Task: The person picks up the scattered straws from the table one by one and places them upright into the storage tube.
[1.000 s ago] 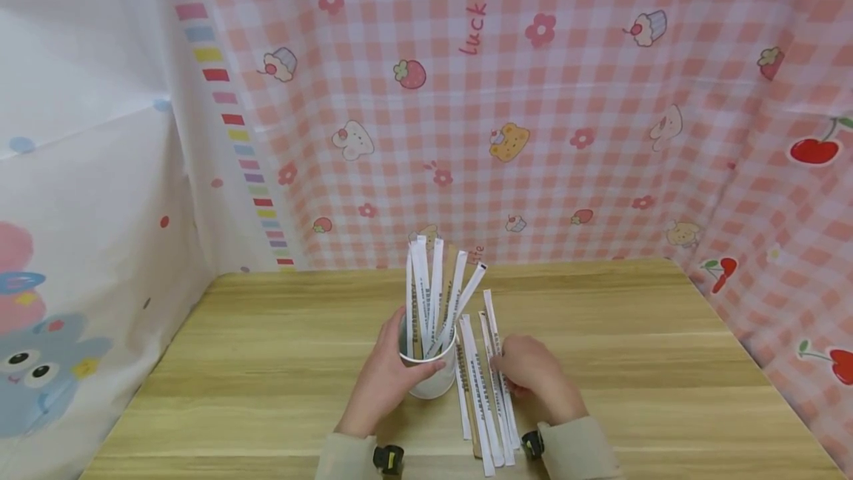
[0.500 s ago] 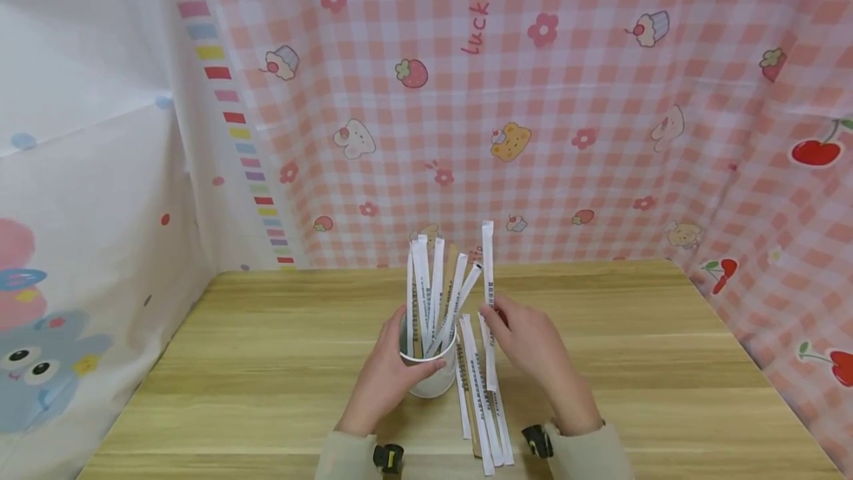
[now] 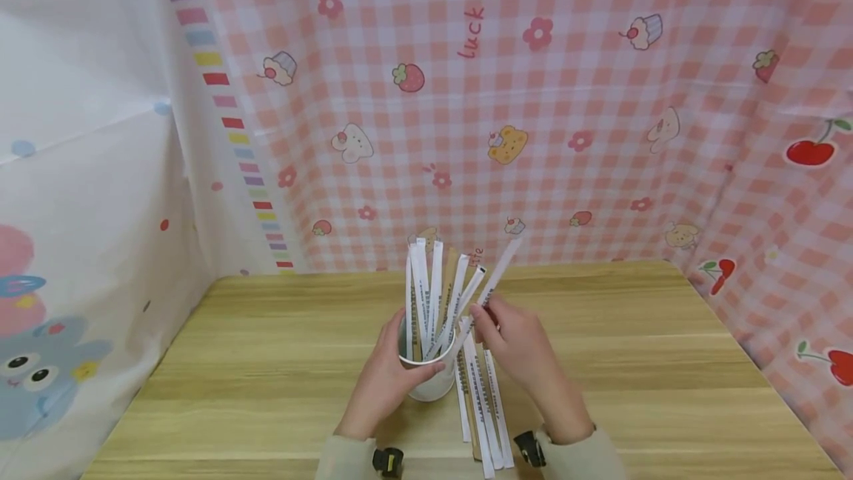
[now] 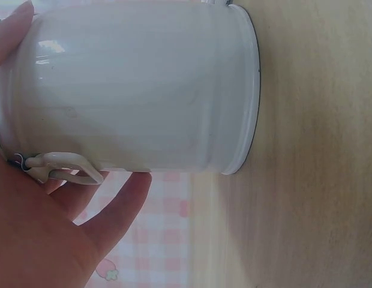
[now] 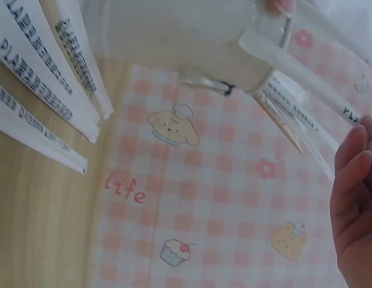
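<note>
A white pail (image 3: 432,389) with small side loops stands upright on the table. My left hand (image 3: 381,380) grips its rim and side, thumb in front; the left wrist view shows its glossy wall (image 4: 132,90). Several paper-wrapped straws (image 3: 436,265) lean inside it, some white, some brown. My right hand (image 3: 523,343) pinches one white wrapped straw (image 3: 501,267), tilted with its top to the right. In the right wrist view that straw's rounded lower end (image 5: 258,48) overlaps the pail's mouth; whether it is inside or in front, I cannot tell.
More wrapped straws (image 3: 489,424) lie in a loose row on the wooden table (image 3: 666,376), right of the pail. A pink checked cloth (image 3: 400,124) hangs behind the table's back edge. A white patterned cloth (image 3: 100,191) hangs on the left.
My right hand has lifted a white wrapped straw from the row, moved it left towards the pail and tilted it. My left hand has kept its grip on the pail.
</note>
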A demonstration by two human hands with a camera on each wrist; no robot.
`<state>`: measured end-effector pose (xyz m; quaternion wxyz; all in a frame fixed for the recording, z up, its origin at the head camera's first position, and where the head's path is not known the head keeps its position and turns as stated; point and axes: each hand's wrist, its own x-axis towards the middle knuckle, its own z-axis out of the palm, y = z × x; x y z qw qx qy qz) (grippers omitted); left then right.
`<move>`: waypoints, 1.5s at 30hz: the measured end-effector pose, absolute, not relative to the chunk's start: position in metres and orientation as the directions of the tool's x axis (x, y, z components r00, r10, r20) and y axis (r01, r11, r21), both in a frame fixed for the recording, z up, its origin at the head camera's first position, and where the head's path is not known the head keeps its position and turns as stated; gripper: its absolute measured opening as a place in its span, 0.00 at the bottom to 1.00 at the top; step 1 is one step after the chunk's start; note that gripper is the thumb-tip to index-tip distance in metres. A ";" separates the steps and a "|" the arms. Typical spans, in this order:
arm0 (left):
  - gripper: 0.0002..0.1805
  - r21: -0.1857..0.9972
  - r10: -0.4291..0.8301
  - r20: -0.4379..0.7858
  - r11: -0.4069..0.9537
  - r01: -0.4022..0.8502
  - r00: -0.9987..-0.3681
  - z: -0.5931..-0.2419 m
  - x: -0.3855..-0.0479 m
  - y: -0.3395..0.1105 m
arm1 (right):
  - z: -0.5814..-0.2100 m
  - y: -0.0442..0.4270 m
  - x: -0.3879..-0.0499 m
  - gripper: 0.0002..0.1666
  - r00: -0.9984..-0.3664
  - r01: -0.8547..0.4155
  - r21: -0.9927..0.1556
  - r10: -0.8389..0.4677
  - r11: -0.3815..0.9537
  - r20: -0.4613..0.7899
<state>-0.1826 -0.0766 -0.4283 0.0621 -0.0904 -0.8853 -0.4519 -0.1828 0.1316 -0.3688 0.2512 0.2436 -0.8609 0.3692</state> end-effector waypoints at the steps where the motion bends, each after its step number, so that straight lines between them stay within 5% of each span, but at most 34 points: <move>1: 0.53 0.790 0.105 0.195 0.573 0.220 -0.975 -0.428 -0.183 -0.077 | -0.370 0.130 -0.183 0.11 -0.757 -0.606 -0.513 -0.242 0.608 0.607; 9: 0.53 0.790 0.109 0.205 0.569 0.230 -0.973 -0.428 -0.183 -0.076 | -0.369 0.127 -0.180 0.11 -0.764 -0.592 -0.545 -0.199 0.594 0.614; 19: 0.52 0.797 0.102 0.206 0.560 0.227 -0.973 -0.430 -0.184 -0.077 | -0.370 0.128 -0.182 0.09 -0.658 -0.680 -0.524 -0.113 0.513 0.744; 36: 0.54 0.790 0.113 0.202 0.568 0.230 -0.973 -0.428 -0.183 -0.078 | -0.386 0.112 -0.189 0.14 -0.845 -0.514 -0.458 -0.334 0.725 0.419; 45: 0.56 0.781 0.123 0.197 0.580 0.231 -0.973 -0.427 -0.181 -0.078 | -0.397 0.108 -0.190 0.11 -0.873 -0.482 -0.411 -0.382 0.774 0.303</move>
